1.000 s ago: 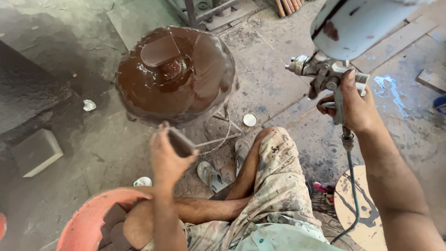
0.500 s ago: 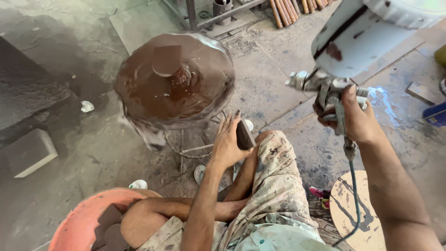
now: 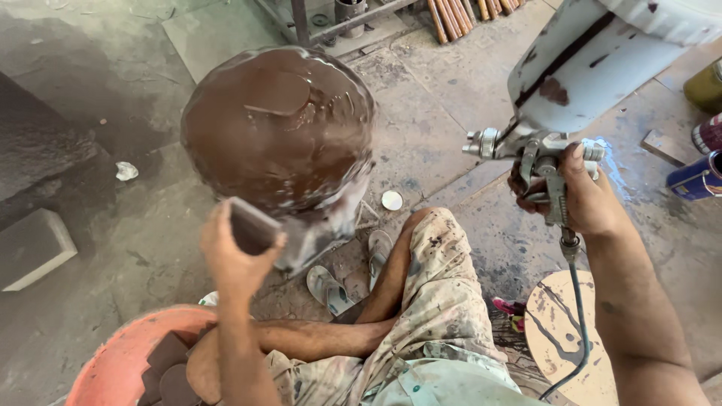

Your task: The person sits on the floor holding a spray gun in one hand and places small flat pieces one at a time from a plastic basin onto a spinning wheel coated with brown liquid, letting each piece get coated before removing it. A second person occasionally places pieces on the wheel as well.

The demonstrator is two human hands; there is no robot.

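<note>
Left hand (image 3: pixel 235 259): raised in front of the person, fingers curled around a small dark brown block (image 3: pixel 253 225), thumb on its right edge; the block sits just at the near rim of the turntable.
Right hand (image 3: pixel 579 197): wrapped tight around the grip of a spray gun (image 3: pixel 538 154), a finger on the trigger; the white paint cup (image 3: pixel 602 56) stands above the fist, a hose (image 3: pixel 577 331) hangs below.
Turntable (image 3: pixel 278 128): round, coated in wet glossy brown paint, with a flat painted piece (image 3: pixel 277 94) lying on top.
Orange tub (image 3: pixel 120 361): at the left knee, holding more brown pieces.
Sandals (image 3: pixel 350 274): on the floor below the turntable.
</note>
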